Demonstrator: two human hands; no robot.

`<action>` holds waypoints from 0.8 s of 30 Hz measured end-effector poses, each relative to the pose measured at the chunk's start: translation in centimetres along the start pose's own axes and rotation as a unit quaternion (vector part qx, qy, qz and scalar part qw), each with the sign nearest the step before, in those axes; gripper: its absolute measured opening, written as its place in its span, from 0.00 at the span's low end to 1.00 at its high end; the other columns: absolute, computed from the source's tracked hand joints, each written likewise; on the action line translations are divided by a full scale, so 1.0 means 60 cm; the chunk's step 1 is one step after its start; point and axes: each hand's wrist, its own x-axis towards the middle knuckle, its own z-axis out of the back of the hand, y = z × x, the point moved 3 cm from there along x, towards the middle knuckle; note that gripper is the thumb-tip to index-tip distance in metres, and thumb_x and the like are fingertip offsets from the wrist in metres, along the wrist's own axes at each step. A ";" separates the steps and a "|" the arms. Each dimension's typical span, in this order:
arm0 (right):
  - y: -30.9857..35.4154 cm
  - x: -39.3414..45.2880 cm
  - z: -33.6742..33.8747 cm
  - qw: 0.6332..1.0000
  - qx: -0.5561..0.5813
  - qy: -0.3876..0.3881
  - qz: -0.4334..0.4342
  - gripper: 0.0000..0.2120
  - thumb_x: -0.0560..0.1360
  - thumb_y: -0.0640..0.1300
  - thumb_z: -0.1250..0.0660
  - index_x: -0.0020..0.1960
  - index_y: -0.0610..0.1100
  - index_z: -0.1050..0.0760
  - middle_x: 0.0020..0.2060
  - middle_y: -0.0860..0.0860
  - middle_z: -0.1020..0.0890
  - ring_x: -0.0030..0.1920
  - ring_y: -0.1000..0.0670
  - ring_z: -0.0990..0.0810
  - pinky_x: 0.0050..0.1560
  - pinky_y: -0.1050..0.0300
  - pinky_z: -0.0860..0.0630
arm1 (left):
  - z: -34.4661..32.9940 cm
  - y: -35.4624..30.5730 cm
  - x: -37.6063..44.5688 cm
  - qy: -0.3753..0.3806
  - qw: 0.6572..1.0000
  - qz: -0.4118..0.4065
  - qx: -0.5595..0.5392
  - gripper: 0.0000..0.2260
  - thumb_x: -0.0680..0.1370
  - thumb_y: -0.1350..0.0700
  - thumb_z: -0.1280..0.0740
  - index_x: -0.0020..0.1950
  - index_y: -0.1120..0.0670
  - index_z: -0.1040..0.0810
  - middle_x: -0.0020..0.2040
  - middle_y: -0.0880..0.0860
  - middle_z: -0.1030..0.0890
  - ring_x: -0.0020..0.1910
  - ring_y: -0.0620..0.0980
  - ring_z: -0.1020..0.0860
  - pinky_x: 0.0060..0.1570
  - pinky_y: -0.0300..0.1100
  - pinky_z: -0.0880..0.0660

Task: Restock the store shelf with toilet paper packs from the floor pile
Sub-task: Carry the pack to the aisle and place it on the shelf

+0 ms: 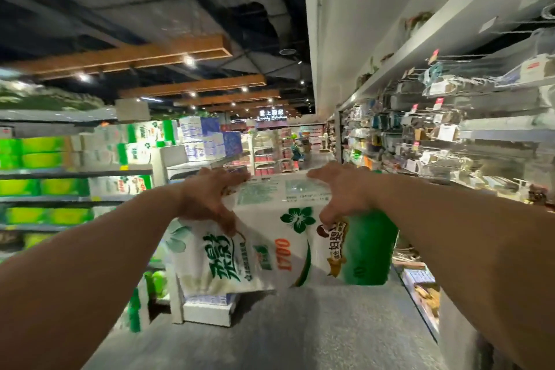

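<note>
I hold a white and green toilet paper pack (279, 237) up in the air in front of me, over the aisle floor. My left hand (207, 198) grips its upper left corner, fingers over the top and thumb on the near face. My right hand (342, 195) grips the upper right corner the same way. The store shelf (75, 173) on the left carries several green and white paper packs on its levels. Under the held pack, a low white stand (207, 312) carries more packs.
On the right runs a long shelf wall (450, 141) hung with small packaged goods on hooks. The grey aisle floor (285, 330) stretches ahead between the two sides. More displays stand at the far end of the aisle.
</note>
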 end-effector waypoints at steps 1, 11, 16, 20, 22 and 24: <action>0.014 0.025 -0.002 1.000 -0.006 0.001 0.021 0.57 0.60 0.60 0.22 0.80 0.63 0.50 0.81 0.52 0.45 0.78 0.40 0.43 0.73 0.32 0.37 | 0.004 0.022 -0.005 -0.006 1.000 0.021 -0.001 0.62 0.47 0.33 0.21 0.79 0.32 0.43 0.75 0.47 0.30 0.71 0.55 0.32 0.72 0.57 0.32; 0.199 0.260 -0.059 0.979 0.014 0.016 0.205 0.53 0.65 0.57 0.22 0.82 0.57 0.48 0.75 0.50 0.37 0.71 0.45 0.35 0.71 0.42 0.33 | 0.054 0.230 -0.075 -0.042 0.980 0.188 0.043 0.61 0.46 0.31 0.25 0.78 0.30 0.43 0.69 0.48 0.29 0.67 0.54 0.31 0.70 0.57 0.31; 0.307 0.374 -0.089 0.962 0.048 0.016 0.268 0.45 0.66 0.53 0.21 0.78 0.56 0.39 0.67 0.49 0.30 0.64 0.46 0.29 0.56 0.50 0.29 | 0.080 0.362 -0.079 -0.054 0.973 0.224 0.017 0.59 0.46 0.35 0.23 0.76 0.29 0.41 0.68 0.46 0.28 0.65 0.54 0.28 0.65 0.58 0.26; 0.391 0.486 -0.110 0.956 0.057 0.011 0.289 0.44 0.63 0.57 0.22 0.75 0.58 0.36 0.61 0.54 0.27 0.63 0.46 0.25 0.56 0.51 0.26 | 0.108 0.481 -0.053 -0.053 0.970 0.236 0.037 0.59 0.46 0.34 0.22 0.76 0.28 0.41 0.70 0.47 0.29 0.67 0.53 0.31 0.68 0.58 0.28; 0.428 0.544 -0.121 0.953 0.066 -0.002 0.296 0.43 0.61 0.59 0.24 0.74 0.60 0.35 0.59 0.54 0.28 0.59 0.48 0.25 0.53 0.52 0.26 | 0.123 0.541 -0.036 -0.059 0.967 0.242 0.051 0.60 0.46 0.32 0.22 0.76 0.27 0.42 0.72 0.46 0.30 0.69 0.53 0.32 0.69 0.59 0.29; 0.458 0.598 -0.133 0.955 0.057 -0.014 0.292 0.50 0.60 0.63 0.26 0.78 0.60 0.41 0.62 0.53 0.30 0.61 0.48 0.28 0.57 0.47 0.28 | 0.135 0.594 -0.016 -0.060 0.965 0.243 0.074 0.60 0.47 0.32 0.24 0.77 0.28 0.44 0.73 0.47 0.30 0.69 0.54 0.33 0.69 0.60 0.30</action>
